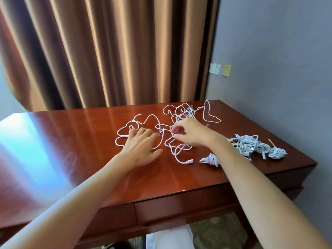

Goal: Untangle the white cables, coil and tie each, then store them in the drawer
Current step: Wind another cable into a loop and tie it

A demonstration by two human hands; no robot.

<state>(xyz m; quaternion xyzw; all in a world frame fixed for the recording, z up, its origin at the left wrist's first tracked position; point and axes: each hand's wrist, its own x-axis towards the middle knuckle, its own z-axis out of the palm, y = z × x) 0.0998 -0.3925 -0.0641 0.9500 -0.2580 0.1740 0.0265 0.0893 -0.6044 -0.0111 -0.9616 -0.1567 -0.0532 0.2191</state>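
Sorting tangled white cables (172,133) on a glossy wooden desk (89,133), seen from a head camera.
Left hand (142,148) lies flat, fingers spread, on a loose cable; right hand (188,133) pinches a strand at the tangle's middle. Coiled bundles (251,146) sit at the right; the drawer (179,207) below is closed.

Her right hand (188,133) covers the spot where the loose white cables (181,112) cross, so the grip there can't be read. Glare washes out the worktop (27,137) at the left. The wall stickers (220,69) are too small to read.
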